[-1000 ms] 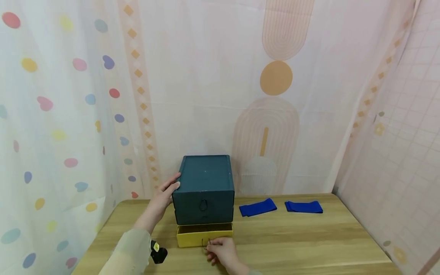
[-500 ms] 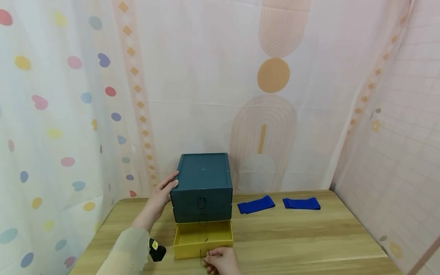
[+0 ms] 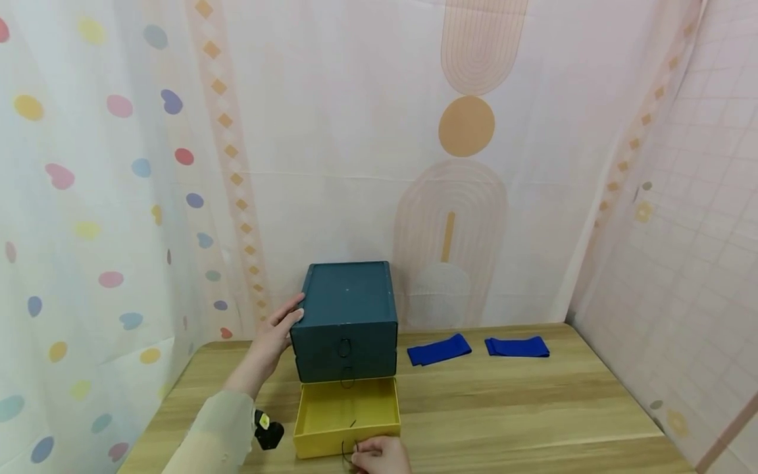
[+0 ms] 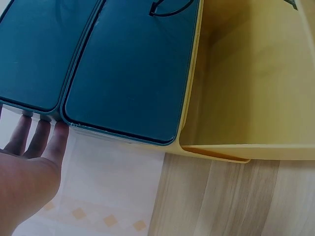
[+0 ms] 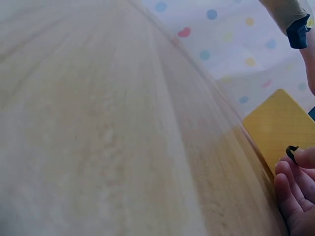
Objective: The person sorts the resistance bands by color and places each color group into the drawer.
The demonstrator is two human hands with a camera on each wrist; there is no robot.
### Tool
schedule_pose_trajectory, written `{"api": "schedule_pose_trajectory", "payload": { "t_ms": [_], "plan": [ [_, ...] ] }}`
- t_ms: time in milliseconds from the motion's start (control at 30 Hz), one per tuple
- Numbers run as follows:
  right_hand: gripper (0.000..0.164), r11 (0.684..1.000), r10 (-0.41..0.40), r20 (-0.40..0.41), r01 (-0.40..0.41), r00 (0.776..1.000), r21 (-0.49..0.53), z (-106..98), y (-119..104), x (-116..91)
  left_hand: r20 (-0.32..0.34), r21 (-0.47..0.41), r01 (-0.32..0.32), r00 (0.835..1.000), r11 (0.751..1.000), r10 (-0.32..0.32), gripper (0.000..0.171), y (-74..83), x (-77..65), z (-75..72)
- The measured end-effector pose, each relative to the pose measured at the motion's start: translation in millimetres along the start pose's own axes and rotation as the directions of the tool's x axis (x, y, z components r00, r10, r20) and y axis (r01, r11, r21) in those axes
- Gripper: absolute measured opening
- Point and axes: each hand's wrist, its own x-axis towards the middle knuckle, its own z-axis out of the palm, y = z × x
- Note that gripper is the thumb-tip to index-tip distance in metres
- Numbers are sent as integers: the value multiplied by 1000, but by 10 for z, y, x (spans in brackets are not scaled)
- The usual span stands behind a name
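A dark teal drawer unit [image 3: 346, 296] stands on the table with a yellow drawer [image 3: 320, 444] pulled out at its bottom. The inside of the drawer shows bare yellow walls and floor. My right hand [image 3: 381, 455] pinches the thin black loop handle [image 3: 348, 454] on the drawer's front; the right wrist view shows thumb and fingertips on that loop [image 5: 291, 152]. My left hand [image 3: 275, 337] rests with extended fingers against the unit's left side, near its top edge. In the left wrist view, the left fingertips [image 4: 58, 132] touch the side of the teal unit.
Two folded blue cloth strips [image 3: 439, 349] [image 3: 517, 347] lie toward the back right of the wooden table [image 3: 503, 415]. A patterned curtain [image 3: 331, 131] hangs behind the table and along both sides. A black device [image 3: 268, 431] is strapped at the left wrist.
The yellow drawer has slid out farther toward me, drawn by my right hand on its loop handle. My left hand has stayed against the unit's side.
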Motion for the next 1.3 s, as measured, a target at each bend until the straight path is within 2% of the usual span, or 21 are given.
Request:
{"api": "schedule_pose_trajectory", "payload": {
  "t_ms": [367, 667, 1033, 1300],
  "plan": [
    [6, 999, -17, 22, 16, 1000, 32, -5, -9, -89, 6, -13, 2, 1000, 1000, -2, 54, 24, -17, -16],
    [8, 999, -32, 34, 32, 999, 11, -15, 4, -92, 9, -16, -1, 1000, 1000, 1, 54, 10, -4, -12],
    [9, 999, -6, 14, 6, 1000, -39, -6, -15, -109, 18, -31, -12, 1000, 999, 13, 56, -33, 19, -16],
    [9, 998, -40, 21, 41, 999, -41, -17, 22, -134, 15, -33, -9, 1000, 999, 10, 59, -49, 27, -11]
  ]
}}
